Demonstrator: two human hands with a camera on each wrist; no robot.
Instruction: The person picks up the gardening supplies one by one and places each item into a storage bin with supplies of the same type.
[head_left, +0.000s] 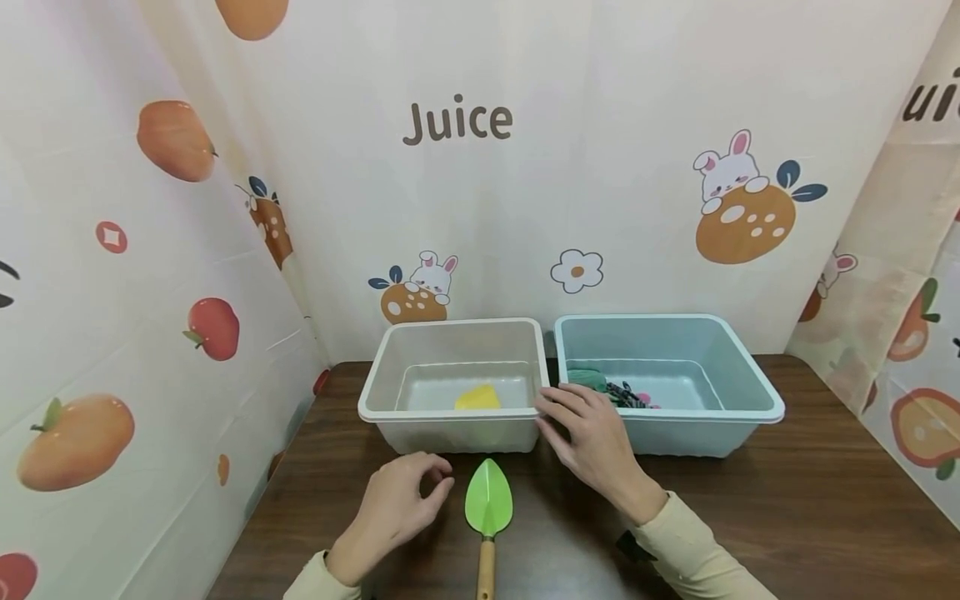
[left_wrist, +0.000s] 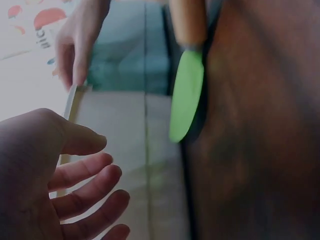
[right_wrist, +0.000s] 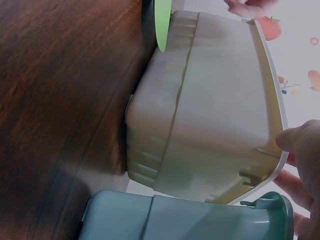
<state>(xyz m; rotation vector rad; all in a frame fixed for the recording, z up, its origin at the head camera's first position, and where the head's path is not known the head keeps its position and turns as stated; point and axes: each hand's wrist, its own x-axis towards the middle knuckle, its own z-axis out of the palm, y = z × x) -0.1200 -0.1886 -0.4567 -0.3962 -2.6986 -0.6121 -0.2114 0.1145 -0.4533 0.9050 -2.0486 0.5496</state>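
Observation:
A whitish plastic bin stands in the middle of the table with a yellow item inside. My right hand grips its near right corner; in the right wrist view the thumb lies on the outer side of the rim and the fingers pass behind it. My left hand, fingers loosely bent and holding nothing, hovers in front of the bin's near left side. Between the hands lies a garden trowel with a green blade and wooden handle, its tip toward the bin.
Close on the right stands a light blue bin holding a green item, a dark patterned item and something pink. Both bins sit near the back edge of the brown wooden table, before a printed curtain.

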